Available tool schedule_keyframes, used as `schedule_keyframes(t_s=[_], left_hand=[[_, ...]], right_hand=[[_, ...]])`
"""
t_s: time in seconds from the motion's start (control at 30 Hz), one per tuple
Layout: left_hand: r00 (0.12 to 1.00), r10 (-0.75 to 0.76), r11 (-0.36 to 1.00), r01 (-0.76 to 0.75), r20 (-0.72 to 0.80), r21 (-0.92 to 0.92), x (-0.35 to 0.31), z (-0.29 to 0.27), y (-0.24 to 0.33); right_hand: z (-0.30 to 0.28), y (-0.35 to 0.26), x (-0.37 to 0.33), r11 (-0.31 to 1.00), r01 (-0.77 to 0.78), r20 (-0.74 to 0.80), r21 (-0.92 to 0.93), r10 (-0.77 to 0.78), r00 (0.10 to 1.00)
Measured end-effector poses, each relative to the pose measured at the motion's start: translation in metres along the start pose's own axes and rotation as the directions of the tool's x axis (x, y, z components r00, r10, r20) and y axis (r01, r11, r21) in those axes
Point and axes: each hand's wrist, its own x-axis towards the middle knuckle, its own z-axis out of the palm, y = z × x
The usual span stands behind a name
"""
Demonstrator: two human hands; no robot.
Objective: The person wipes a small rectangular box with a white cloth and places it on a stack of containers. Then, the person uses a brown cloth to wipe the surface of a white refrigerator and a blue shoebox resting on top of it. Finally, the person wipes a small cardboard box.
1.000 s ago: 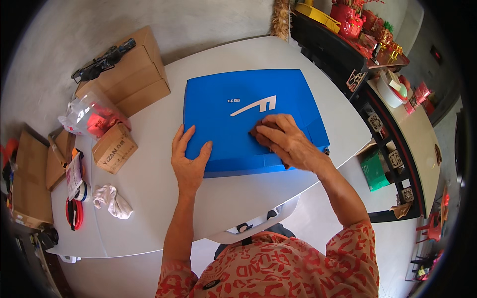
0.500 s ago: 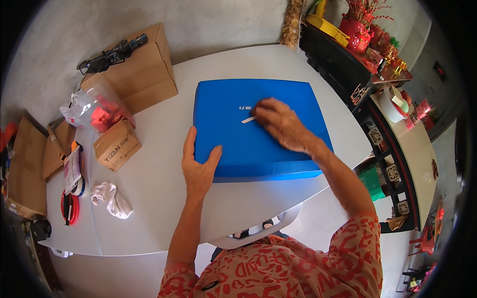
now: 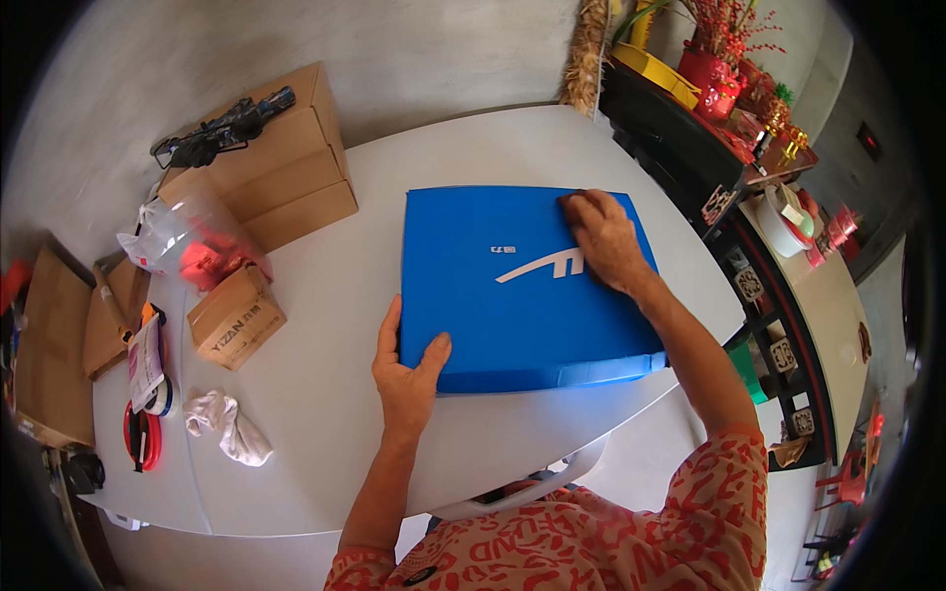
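A flat blue cardboard box (image 3: 473,305) with a white mark on its lid lies on the white table. My left hand (image 3: 406,379) grips its near left corner, thumb on top of the lid and fingers along the left side. Over the far right part of the lid, my right hand (image 3: 609,241) is curled, palm down. A small dark reddish-brown thing shows under its fingertips; most of it is hidden, so I cannot make out its kind.
Left on the white table (image 3: 325,433) are a white cloth (image 3: 229,426), a small carton (image 3: 236,320), a clear bag (image 3: 202,236) and a large carton (image 3: 286,187) with a black toy gun (image 3: 225,128) on it. A dark cabinet (image 3: 655,123) stands beyond the table's right edge.
My right hand has slid across the lid to the right, uncovering more of the white mark. My left hand keeps its place at the box's corner. The whole view has shifted slightly.
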Motion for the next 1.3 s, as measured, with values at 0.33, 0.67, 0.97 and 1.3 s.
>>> schedule_keyframes(t_s=[0.33,0.67,0.97,1.3], left_hand=[[1.000,-0.020,0.998,0.020,0.002,-0.065,0.002,-0.001,0.002],[1.000,-0.013,0.994,0.013,-0.003,-0.104,0.001,-0.001,-0.002],[1.000,-0.014,0.991,0.014,0.000,-0.134,0.000,0.001,-0.005],[0.995,0.085,0.996,-0.085,-0.057,-0.002,0.001,-0.002,-0.019]], right_hand=[[0.050,-0.050,0.044,0.986,0.161,-0.097,0.035,-0.157,0.983],[0.073,-0.143,0.050,0.785,0.491,-0.075,0.378,-0.502,0.862],[0.100,-0.107,0.101,0.978,0.178,0.050,0.113,-0.185,0.982],[0.059,-0.130,0.040,0.821,0.451,0.147,0.351,-0.524,0.839]])
